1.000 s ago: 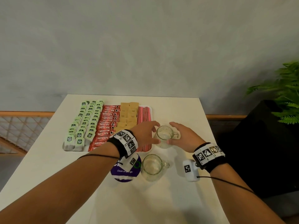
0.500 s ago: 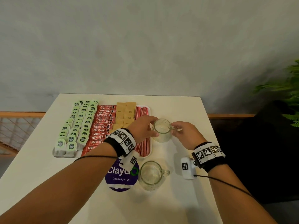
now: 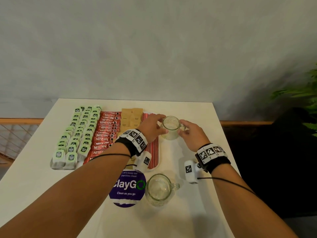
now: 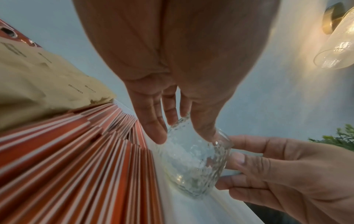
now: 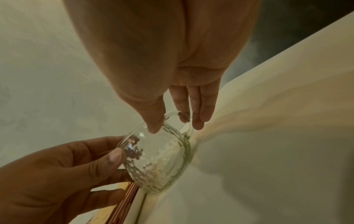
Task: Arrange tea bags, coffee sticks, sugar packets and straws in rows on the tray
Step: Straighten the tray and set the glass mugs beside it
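Since a second ago, both our hands have carried the far clear textured glass mug away from us toward twelve o'clock, and it now sits on the white table just off the tray's right edge.

Our left hand curls its fingers around the mug's nine o'clock side, thumb on the near wall. Our right hand pinches the handle side at three o'clock, thumb on the rim and fingers by the handle loop.

Outward at nine o'clock, the white tray holds four columns: red-and-white striped paper straws along its right edge, brown sugar packets, red coffee sticks, then green-tagged tea bags at the far left. The mug almost touches the tray's rim; we cannot tell if they meet.

At six o'clock a second clear glass mug stands beside a round purple sticker. Bare tabletop lies open at three o'clock out to the table's right edge, and at twelve o'clock up to the grey wall. A green plant sits beyond the right edge.
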{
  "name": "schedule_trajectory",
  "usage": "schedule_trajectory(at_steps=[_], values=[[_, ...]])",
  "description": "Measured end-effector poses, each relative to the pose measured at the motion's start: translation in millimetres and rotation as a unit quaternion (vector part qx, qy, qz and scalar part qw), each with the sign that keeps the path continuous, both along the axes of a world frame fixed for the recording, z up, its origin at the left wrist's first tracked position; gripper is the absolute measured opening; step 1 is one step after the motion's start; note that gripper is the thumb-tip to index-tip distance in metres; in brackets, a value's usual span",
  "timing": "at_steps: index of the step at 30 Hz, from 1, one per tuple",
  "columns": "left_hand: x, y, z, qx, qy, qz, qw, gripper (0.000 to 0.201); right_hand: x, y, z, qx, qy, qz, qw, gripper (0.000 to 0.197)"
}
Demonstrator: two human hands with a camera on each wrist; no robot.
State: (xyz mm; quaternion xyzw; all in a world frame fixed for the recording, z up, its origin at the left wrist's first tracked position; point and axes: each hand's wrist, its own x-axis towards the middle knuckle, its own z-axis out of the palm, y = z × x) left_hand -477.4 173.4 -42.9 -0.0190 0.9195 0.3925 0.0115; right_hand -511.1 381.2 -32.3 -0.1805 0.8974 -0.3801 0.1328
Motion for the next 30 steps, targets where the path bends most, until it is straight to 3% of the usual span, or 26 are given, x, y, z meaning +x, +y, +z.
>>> schedule_trajectory(at_steps=[7,22,26,30], values=[[-8.0,-0.2,-5.8,-0.011,0.008,0.01,1.0,0.065,-2.6,-3.0,-6.0,0.025,-0.003,0.002,1.0,0.056],[-12.2,-3.2,-7.7,-0.016,0.009,0.007,1.0,0.068,-6.6,-6.3,-9.8,0.027,-0.009,-0.006,1.0,0.06],[-9.6,-8.7,-1.5,-0.008,-0.005,0.033,0.999,0.078,-5.4,-4.3,-7.3,0.033,-0.037,-0.008,0.999,0.072],[0.0,-16.0,10.9,-0.041,-0.002,0.038,0.998,0.073,1.5,5.1,-0.5,0.049,-0.024,-0.009,0.998,0.075]])
